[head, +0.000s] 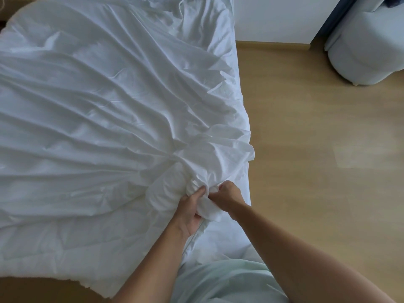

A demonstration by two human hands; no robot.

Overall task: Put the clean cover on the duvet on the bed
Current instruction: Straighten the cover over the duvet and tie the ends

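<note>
While both hands clamp one bunched corner, the white cover (105,110) lies spread over most of the bed (246,189), filling the frame from 7 o'clock round to 12. Fabric is plain white and heavily creased. Long folds fan out from the gathered corner (211,207) at 6 o'clock toward 9, 10 and 11. Cannot tell the duvet from the cover, all the same white cloth. A thicker, fluffier edge shows at 7 o'clock along the bed's near side.

Left hand (192,207) at 6 o'clock: fingers curled tight round the wad of cloth, thumb on top, palm facing right. Right hand (227,194) just beside it on the 3 o'clock side: fingers curled down into the same bunch, knuckles up. The two hands almost touch, cloth between them. Both forearms are bare and run in from 5 o'clock.

A strip of white sheet shows along the bed's right edge from 1 to 5 o'clock. The cover's crumpled side edge sits on it, not hanging over.

A pale green garment (229,281) on the person sits at 6 o'clock, bottom of frame.

Light wood floor (317,149) fills 2 to 4 o'clock, with more floor in the 7 o'clock corner. White wall (273,16) at 1 o'clock, with a wood skirting board (273,45) below it. A pale blue-grey upholstered seat (360,51) stands on the floor at 2 o'clock, well apart from the bed. A dark blue strip (334,14) runs beside it, cannot tell what it is.
</note>
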